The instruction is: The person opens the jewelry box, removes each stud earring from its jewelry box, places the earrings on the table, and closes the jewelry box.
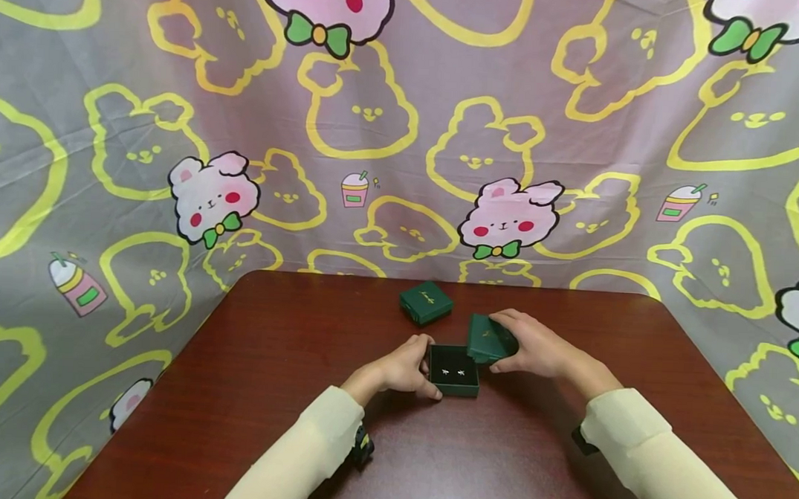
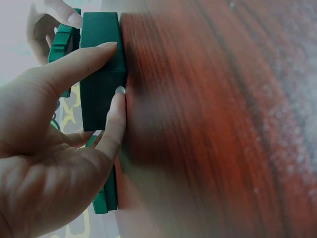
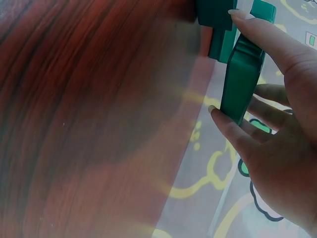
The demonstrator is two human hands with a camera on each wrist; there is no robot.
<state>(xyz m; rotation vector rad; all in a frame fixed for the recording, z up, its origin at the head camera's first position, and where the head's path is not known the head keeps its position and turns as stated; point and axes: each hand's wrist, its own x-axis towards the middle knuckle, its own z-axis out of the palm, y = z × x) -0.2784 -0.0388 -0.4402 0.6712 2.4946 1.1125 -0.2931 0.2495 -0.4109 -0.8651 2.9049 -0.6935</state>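
A small dark green jewelry box base (image 1: 459,391) lies on the table with its black lining facing up. Two small silvery stud earrings (image 1: 461,373) are set in that lining. My left hand (image 1: 404,367) grips the base from its left side, thumb and fingers on its walls, as the left wrist view shows around the green box side (image 2: 96,106). Just above the base's right rear corner, the green lid (image 1: 484,338) is tilted in my right hand (image 1: 541,349). In the right wrist view the fingers hold the lid (image 3: 241,84) by its edges.
Behind the open base, a second green box (image 1: 427,303) with gold lettering sits closed near the table's back edge. The brown wooden table (image 1: 287,364) meets a hanging patterned cloth (image 1: 405,131) at the back and sides.
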